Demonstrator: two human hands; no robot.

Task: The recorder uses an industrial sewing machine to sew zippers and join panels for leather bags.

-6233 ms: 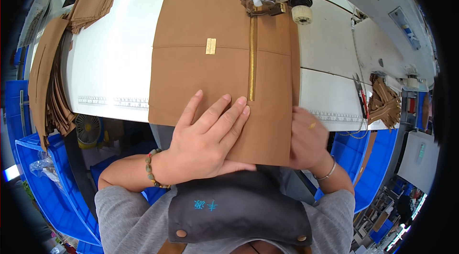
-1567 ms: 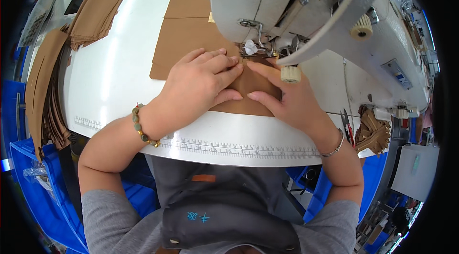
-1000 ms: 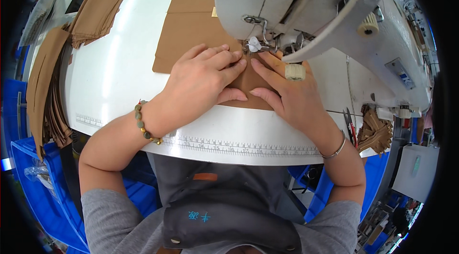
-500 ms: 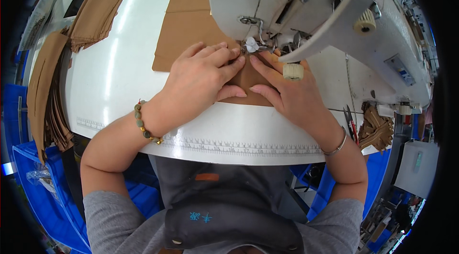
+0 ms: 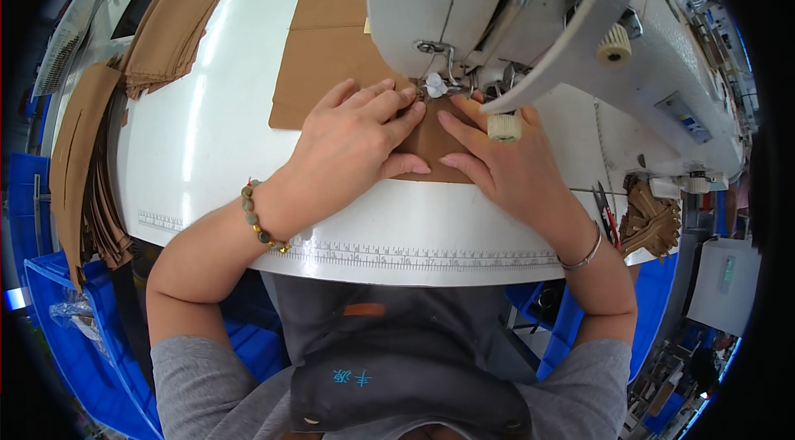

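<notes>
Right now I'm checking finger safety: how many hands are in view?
2: the left hand and, to its right, the right hand, on the brown panel by the sewing machine. No other shows.

A flat, matt brown panel (image 5: 323, 59) lies on the white bench (image 5: 224, 125), its far edge stepped and a thin straight line running crosswise over its upper part, where a small pale-yellow patch (image 5: 367, 26) shows only partly. Its right side passes beneath the sewing machine head (image 5: 439, 9), which hides much of it, while the near part shows between the two hands, its front edge well inside the bench edge.
</notes>
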